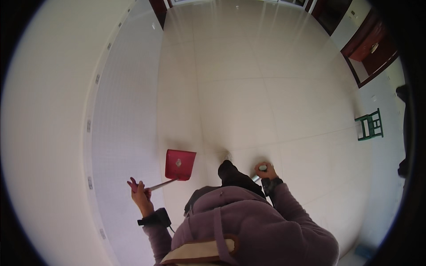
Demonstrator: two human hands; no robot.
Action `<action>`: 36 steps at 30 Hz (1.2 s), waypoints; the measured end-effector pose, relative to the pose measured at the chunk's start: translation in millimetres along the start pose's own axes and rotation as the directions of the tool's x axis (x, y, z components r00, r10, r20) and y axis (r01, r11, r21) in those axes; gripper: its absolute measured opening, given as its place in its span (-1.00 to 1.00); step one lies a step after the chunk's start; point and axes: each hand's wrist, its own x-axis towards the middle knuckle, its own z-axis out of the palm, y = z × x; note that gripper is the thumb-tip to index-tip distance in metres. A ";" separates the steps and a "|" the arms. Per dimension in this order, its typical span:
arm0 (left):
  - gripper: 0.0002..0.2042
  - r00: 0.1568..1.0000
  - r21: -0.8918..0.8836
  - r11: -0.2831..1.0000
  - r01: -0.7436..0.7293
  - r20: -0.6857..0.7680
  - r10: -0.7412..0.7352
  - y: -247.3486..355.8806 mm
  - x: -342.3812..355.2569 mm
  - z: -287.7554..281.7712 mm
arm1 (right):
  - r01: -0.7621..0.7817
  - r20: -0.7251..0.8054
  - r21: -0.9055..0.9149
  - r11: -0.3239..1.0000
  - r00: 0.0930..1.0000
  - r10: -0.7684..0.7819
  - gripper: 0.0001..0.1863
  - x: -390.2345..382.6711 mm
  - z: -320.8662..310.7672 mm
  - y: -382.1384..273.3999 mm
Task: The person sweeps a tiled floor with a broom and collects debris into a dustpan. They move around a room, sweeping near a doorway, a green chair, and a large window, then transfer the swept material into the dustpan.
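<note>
My left hand (142, 199) is closed round the upper end of a long-handled dustpan. Its thin metal shaft runs right to the red pan (181, 166), which hangs over or rests on the floor; I cannot tell which. A small pale patch shows in the middle of the pan. My right hand (268, 170) grips the top of a silvery pole (255, 178) with a light, rounded end. The pole's lower part is hidden behind my body, so its kind cannot be made out. Each wrist wears a black strapped device.
Glossy beige floor tiles (235, 102) stretch ahead. A pale wall (126, 111) runs along the left. To the right, a small green stool (370, 124) stands by the wall, with an open brown door (377, 46) beyond it. A blue object (364, 252) lies at lower right.
</note>
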 end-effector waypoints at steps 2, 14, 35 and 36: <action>-0.77 0.999 -0.023 0.999 -0.040 0.007 0.040 8.9 -18.3 23.7 | 0.065 0.090 0.027 0.998 0.994 -0.067 -0.93 47.4 -15.3 -24.6; -0.81 0.999 -0.034 0.999 -0.017 0.046 0.018 14.4 52.6 112.3 | -0.364 0.407 0.910 -0.197 0.875 0.263 -0.71 268.5 -1.1 -118.9; -0.76 0.935 -0.009 0.999 0.040 0.354 -0.034 153.3 409.4 368.2 | -0.011 -0.175 -0.679 0.734 0.974 -0.147 -0.72 500.8 31.0 -88.0; -0.76 0.932 -0.002 0.999 0.034 0.361 -0.031 161.1 424.8 377.6 | 0.037 -0.162 -0.523 0.851 0.977 -0.141 -0.71 506.3 28.3 -98.7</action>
